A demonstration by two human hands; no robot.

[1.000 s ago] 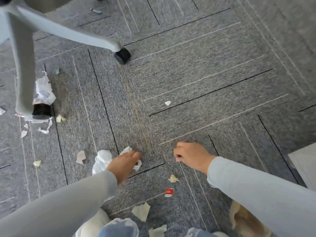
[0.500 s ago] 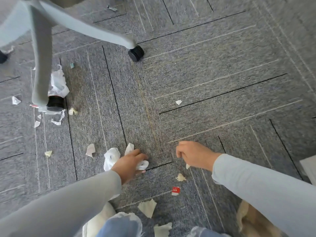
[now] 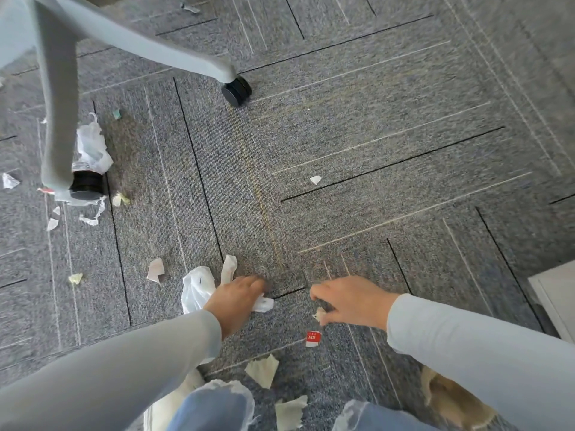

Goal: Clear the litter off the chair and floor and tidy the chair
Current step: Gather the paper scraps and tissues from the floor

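My left hand (image 3: 236, 293) is closed on a crumpled white plastic bag (image 3: 196, 288) lying on the grey carpet, with a white strip sticking out on either side of the fingers. My right hand (image 3: 351, 301) is just to its right, fingertips pinched on a small beige paper scrap (image 3: 320, 315). A red-and-white KFC scrap (image 3: 312, 338) lies just below that hand. Beige paper pieces (image 3: 263, 370) lie near my knees. The chair's grey legs end in black casters (image 3: 236, 90), and one caster (image 3: 85, 185) stands among white crumpled plastic (image 3: 93, 147).
Small scraps dot the carpet: a white one (image 3: 315, 179) mid-floor, a pinkish one (image 3: 155, 270) left of my hands, others around the left caster. A brown paper bag (image 3: 451, 399) lies under my right arm. White furniture (image 3: 557, 293) edges in at the right.
My right hand has drawn back toward me and closed its fingertips on the beige scrap. My left hand stays on the white plastic bag.
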